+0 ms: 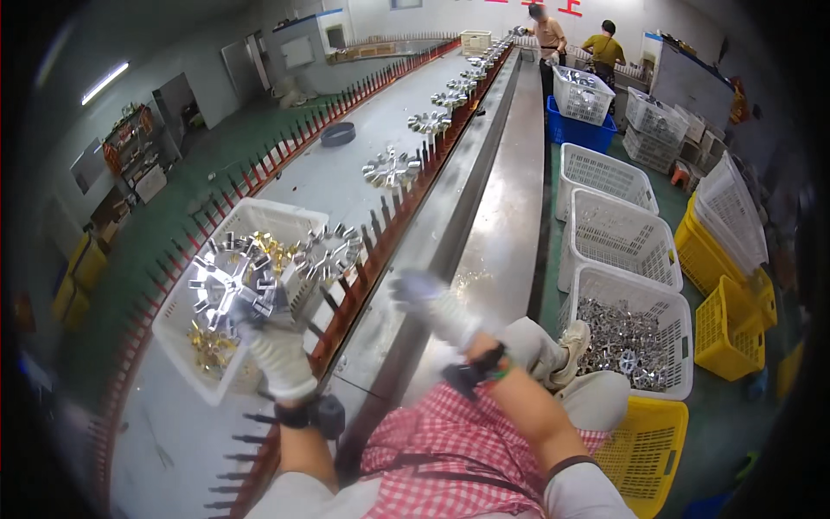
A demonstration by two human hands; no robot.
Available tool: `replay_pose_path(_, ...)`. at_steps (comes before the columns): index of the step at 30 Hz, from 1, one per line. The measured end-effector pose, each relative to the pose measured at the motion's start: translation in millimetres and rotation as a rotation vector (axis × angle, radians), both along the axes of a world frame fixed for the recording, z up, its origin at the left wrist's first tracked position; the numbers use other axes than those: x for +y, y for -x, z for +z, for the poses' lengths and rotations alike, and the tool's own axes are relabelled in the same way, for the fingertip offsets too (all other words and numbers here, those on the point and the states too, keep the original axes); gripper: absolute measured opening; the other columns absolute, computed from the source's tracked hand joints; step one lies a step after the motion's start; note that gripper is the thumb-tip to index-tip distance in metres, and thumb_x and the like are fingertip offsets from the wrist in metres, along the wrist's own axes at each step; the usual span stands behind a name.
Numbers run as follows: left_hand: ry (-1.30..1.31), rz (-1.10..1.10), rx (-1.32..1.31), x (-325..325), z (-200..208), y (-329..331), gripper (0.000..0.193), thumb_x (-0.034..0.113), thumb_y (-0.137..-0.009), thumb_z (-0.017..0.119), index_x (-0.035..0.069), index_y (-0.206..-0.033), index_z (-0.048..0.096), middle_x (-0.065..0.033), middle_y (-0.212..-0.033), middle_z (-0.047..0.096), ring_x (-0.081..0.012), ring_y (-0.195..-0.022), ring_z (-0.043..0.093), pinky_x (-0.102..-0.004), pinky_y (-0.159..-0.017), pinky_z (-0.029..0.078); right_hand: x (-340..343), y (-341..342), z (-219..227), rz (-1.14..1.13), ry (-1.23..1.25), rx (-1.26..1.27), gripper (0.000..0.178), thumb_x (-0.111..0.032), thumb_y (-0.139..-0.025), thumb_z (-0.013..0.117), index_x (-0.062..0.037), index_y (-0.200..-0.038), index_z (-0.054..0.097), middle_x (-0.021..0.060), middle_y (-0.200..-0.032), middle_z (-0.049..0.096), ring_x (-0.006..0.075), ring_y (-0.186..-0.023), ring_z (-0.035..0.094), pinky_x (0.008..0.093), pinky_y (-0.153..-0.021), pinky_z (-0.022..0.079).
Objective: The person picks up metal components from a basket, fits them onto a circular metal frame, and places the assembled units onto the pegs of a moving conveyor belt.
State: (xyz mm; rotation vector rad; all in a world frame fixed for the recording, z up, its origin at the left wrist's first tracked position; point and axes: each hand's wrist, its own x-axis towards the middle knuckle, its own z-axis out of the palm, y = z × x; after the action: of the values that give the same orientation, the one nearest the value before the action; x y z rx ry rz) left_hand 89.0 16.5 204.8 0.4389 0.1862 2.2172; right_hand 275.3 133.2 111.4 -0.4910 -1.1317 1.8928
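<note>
My left hand (270,344), in a white and grey glove, is at the lower edge of a shiny wheel-shaped metal rack (232,284) with short blocks round its rim. Its fingers seem closed on the rack, though partly hidden behind it. Under the rack, a white plastic basket (186,350) contains gold-coloured metal pieces (210,349). Beside it, a second wheel-shaped rack (328,252) is by the row of dark spindles (376,227). My right hand (435,304), also gloved, hovers over the metal ledge; motion smears its fingers, and no held thing shows.
More wheel-shaped racks (392,168) line the spindle rail into the distance. A dark ring (337,134) lies on the grey table. To my right stand white baskets (616,227), one with silver pieces (618,337), and a yellow basket (644,450). Two people (550,39) stand far off.
</note>
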Motion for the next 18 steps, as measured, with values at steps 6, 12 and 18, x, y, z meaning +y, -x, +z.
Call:
replay_pose_path(6, 0.049, -0.219, 0.212, 45.6, -97.4, 76.7, 0.041, 0.04, -0.081, 0.05, 0.011, -0.11, 0.049, -0.001, -0.095, 0.056, -0.015, -0.085, 0.052, -0.0376, -0.082, 0.038, -15.9, 122.3, 33.5, 0.032, 0.3, 0.093, 0.029, -0.029, -0.078, 0.059, -0.0103, -0.098, 0.051, 0.0008, -0.08, 0.055, 0.011, -0.065, 0.051, 0.0255, -0.055, 0.043)
replay_pose_path(12, 0.069, 0.193, 0.263, 12.4, 17.0, -2.4, 0.04, 0.036, -0.082, 0.048, 0.01, -0.112, 0.048, -0.0094, -0.111, 0.052, -0.0243, -0.099, 0.051, -0.0411, -0.085, 0.042, -16.5, 92.4, 100.2, -0.052, -0.112, 0.192, 0.037, -0.019, -0.075, 0.061, -0.0026, -0.106, 0.049, 0.0036, -0.094, 0.056, 0.0105, -0.08, 0.052, 0.0262, -0.071, 0.043)
replay_pose_path(18, 0.117, 0.235, 0.114, 96.2, 5.9, -9.0, 0.034, 0.033, -0.085, 0.048, 0.013, -0.112, 0.049, 0.002, -0.112, 0.052, -0.0139, -0.097, 0.048, -0.0292, -0.084, 0.039, 73.1, 55.3, 102.8, -0.362, 0.172, 0.304, 0.016, -0.015, -0.077, 0.06, -0.0068, -0.091, 0.058, 0.0014, -0.08, 0.059, 0.0092, -0.063, 0.054, 0.0242, -0.056, 0.046)
